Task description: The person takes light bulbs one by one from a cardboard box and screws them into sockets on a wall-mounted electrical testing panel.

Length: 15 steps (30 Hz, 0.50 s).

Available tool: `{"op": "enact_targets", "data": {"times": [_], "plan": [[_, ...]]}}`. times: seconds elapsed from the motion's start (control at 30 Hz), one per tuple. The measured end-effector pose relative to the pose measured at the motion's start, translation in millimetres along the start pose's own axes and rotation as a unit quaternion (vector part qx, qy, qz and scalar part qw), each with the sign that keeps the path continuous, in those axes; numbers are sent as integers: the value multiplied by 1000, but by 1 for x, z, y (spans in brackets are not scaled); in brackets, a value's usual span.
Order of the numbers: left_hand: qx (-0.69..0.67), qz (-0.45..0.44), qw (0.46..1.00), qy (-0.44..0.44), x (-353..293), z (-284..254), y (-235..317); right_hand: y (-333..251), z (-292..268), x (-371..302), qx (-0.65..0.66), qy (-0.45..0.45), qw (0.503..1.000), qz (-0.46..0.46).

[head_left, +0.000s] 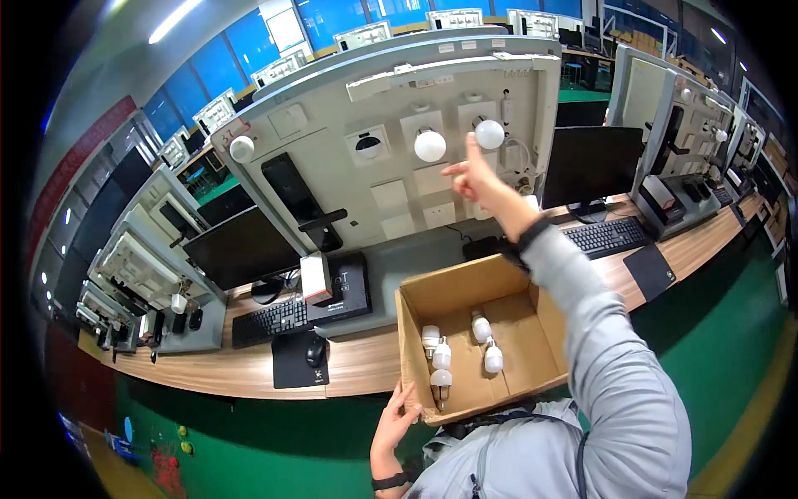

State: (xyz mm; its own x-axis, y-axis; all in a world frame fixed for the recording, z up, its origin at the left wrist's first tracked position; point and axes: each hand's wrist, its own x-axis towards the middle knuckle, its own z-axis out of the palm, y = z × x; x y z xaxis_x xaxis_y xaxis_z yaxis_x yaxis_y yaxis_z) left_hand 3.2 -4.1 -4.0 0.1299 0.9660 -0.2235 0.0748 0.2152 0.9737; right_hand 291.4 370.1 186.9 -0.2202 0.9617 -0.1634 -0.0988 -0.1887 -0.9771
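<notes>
An open cardboard box (pixel 532 341) rests against my body at the desk's front edge. Several white light bulbs (pixel 442 356) lie inside it in two loose groups. My left hand (pixel 397 420) grips the box at its near left corner. Up at the grey-white wall panel, my right hand (pixel 475 177) is raised with its fingers apart and nothing visible in it. Its index fingertip is at or just below the right round bulb (pixel 488 135); whether they touch, I cannot tell. Another round bulb (pixel 430 146) is fitted in a holder to the left.
Monitors (pixel 592 166) and keyboards (pixel 608 237) flank the panel (pixel 391 200) on the wooden desk (pixel 362 362). A black box (pixel 341 287) with a small white box (pixel 316 279) and a mouse (pixel 316 351) sit left of the cardboard box. Similar panels stand around.
</notes>
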Motion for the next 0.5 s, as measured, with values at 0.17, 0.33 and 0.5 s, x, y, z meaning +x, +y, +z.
{"op": "enact_targets", "data": {"times": [0.17, 0.33, 0.5], "plan": [[-34, 39, 999, 2, 1, 10, -5, -8, -113, -129, -180, 77, 980, -47], [22, -88, 993, 70, 6, 5, -19, 27, -210, -254, -271, 183, 943, 65], [214, -126, 960, 133, 18, 30, -6, 132, -225, -313, -207, 235, 937, 155]]}}
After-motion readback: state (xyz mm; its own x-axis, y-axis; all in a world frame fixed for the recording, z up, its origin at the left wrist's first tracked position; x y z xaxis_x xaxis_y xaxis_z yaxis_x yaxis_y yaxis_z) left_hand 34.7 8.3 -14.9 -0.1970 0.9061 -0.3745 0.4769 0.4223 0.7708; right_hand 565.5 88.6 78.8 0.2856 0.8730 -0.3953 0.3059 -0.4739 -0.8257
